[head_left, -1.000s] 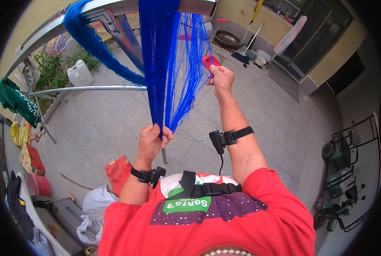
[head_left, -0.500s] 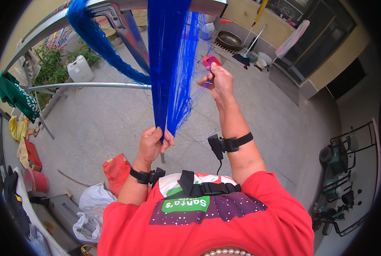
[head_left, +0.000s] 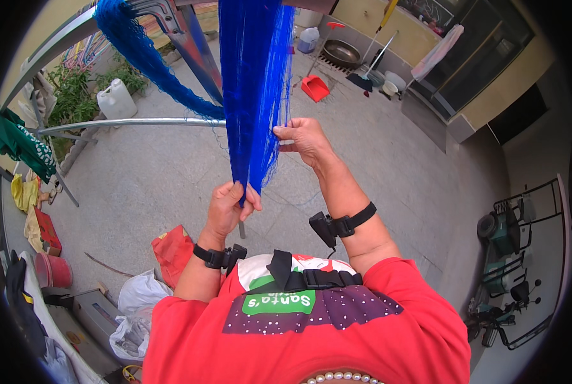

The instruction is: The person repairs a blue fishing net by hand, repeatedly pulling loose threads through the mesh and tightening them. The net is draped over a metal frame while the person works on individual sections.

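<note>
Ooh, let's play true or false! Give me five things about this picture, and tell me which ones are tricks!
1. The left hand grips the blue threads near their bottom end. True.
2. The right hand is holding the red dustpan. False: the dustpan is on the ground, beyond that hand.
3. A white jug stands near green plants. True.
4. The person's shirt is mostly yellow. False: it is mostly red.
5. Each forearm has a black strap around it. True.
</note>
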### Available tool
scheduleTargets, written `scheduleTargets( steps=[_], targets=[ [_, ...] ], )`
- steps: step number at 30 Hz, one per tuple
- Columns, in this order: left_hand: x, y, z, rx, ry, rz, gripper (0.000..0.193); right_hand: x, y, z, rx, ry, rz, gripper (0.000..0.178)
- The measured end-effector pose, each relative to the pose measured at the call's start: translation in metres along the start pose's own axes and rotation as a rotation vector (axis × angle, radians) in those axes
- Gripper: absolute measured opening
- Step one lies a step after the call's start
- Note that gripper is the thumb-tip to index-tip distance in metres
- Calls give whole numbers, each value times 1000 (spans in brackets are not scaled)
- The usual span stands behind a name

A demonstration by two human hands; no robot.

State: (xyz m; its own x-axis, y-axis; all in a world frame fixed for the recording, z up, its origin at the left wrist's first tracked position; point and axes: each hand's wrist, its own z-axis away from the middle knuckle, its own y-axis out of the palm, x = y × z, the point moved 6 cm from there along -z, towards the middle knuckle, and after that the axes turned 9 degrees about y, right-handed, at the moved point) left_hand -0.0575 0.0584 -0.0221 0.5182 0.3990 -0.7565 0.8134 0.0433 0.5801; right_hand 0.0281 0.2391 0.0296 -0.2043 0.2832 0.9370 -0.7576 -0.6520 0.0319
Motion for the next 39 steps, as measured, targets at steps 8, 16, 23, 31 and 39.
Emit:
scheduleTargets(
  steps=[8, 16, 23, 31, 39],
  targets=[
    [-1, -2, -1, -10, 4, -23, 38, -19, -10, 10, -88, -1, -128, 17],
    [-2, -1, -2, -31, -7, -38, 39, -38, 8, 24, 83, 136, -364, 31],
    [-2, 0, -2, -39, -13, -60, 39, -45, 25, 26, 118, 53, -82, 24],
    [-8, -2, -1, -48, 28, -43, 40, -63, -1, 40, -8, 20, -133, 9],
    [-5, 10, -5, -4, 67, 17, 37, -49, -9, 75, 193, -145, -543, 11]
  ],
)
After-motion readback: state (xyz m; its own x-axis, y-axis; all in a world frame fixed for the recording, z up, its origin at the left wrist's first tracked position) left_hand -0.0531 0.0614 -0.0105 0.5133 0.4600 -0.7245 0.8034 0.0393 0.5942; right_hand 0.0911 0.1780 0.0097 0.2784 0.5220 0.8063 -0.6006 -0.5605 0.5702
